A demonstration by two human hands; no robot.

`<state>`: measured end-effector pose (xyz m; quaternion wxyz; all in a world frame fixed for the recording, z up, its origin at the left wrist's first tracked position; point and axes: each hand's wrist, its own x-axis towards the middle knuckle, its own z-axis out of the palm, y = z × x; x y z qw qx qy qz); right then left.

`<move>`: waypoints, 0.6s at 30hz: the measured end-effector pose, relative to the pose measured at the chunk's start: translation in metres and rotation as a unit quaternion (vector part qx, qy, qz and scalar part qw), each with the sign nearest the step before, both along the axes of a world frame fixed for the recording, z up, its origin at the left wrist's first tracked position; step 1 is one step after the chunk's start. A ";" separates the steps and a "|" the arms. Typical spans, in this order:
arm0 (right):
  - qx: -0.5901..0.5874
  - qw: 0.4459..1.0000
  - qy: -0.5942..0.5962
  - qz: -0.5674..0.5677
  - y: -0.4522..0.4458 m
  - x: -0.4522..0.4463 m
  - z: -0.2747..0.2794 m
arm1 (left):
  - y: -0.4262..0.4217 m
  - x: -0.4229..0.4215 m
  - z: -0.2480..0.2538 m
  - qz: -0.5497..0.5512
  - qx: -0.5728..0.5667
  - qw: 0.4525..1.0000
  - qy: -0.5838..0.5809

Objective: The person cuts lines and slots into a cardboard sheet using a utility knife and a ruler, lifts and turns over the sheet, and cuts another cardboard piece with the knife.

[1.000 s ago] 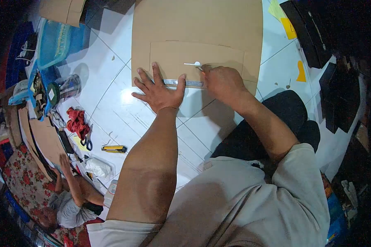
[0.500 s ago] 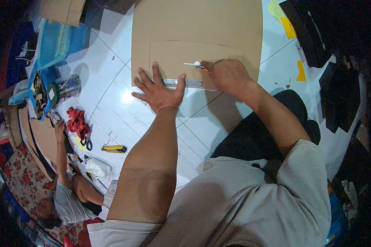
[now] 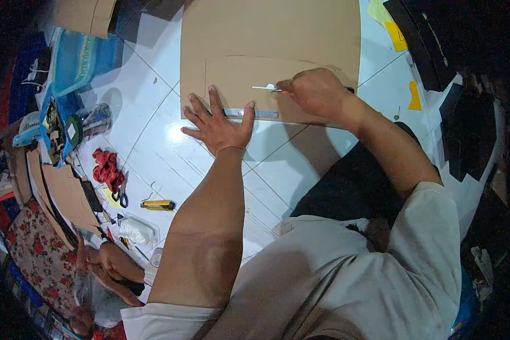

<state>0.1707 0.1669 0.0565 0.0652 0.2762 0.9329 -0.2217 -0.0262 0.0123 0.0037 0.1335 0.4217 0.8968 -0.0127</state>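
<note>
A large brown cardboard sheet (image 3: 272,34) lies on the tiled floor, with a thin outline drawn on its lower part. Fingers spread, my left hand (image 3: 224,126) rests flat over the sheet's lower edge and the left end of a metal ruler (image 3: 258,113). My right hand (image 3: 317,93) is closed round a small tool with an orange part (image 3: 284,92), its tip on the cardboard above the ruler. A small white piece (image 3: 263,87) lies at that tip. The tool's exact kind is hard to make out.
To the left are a yellow cutter (image 3: 157,205), a red cloth (image 3: 107,170), scissors (image 3: 120,198), a clear jar (image 3: 96,120) and a blue basket (image 3: 73,62). Another person (image 3: 105,272) sits at the lower left. Black pieces (image 3: 467,133) lie at the right.
My right hand has shifted right and slightly up with the tool, its forearm swinging outward. My left hand stays put. The other person has drawn their hand back from the cardboard pieces.
</note>
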 end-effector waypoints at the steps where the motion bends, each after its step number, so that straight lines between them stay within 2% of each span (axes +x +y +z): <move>1: -0.001 1.000 0.000 0.000 0.004 -0.001 -0.002 | -0.001 0.000 -0.001 -0.001 0.009 1.000 0.009; 3: 0.027 0.997 -0.050 0.059 0.011 -0.004 -0.002 | -0.001 0.000 -0.001 -0.002 0.014 1.000 0.010; 9: 0.071 0.984 -0.095 0.134 0.026 -0.009 0.000 | -0.002 -0.001 -0.003 -0.005 0.016 1.000 0.015; 18: 0.089 0.980 -0.085 0.157 0.031 -0.007 -0.005 | -0.002 0.000 -0.004 -0.014 0.016 0.999 0.031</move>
